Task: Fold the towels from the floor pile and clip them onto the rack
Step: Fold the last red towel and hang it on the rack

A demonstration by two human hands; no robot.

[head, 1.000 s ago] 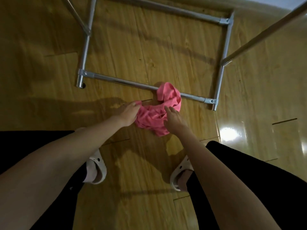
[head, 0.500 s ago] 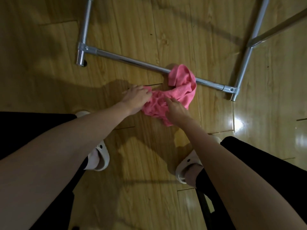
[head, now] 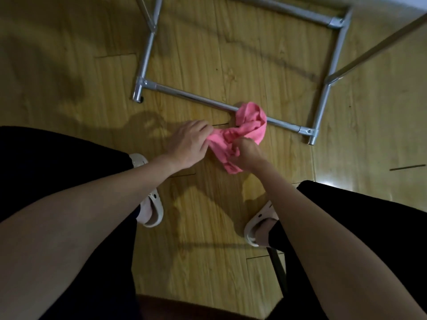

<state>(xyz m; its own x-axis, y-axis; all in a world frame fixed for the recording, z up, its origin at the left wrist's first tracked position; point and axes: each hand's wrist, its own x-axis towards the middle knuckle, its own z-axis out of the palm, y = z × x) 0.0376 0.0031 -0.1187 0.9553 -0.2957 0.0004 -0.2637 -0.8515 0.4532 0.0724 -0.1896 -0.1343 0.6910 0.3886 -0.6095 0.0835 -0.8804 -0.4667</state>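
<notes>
A crumpled pink towel [head: 250, 125] lies on the wooden floor, its far end draped over the rack's near base bar [head: 191, 97]. My left hand [head: 189, 143] grips the towel's left edge with curled fingers. My right hand [head: 246, 153] is bunched into the cloth at its near side, fingers curled round a fold. The silver metal rack shows only its base frame and lower uprights; its top rails are out of view.
The rack's right base foot [head: 312, 137] and left foot [head: 138, 92] stand on the floor. A slanted metal pole [head: 374, 49] rises at the right. My two feet in white slippers [head: 150, 211] stand close behind the towel.
Both hands have closed tighter on the pink towel and gathered it toward me. The view has shifted, so the rack base sits lower and further right.
</notes>
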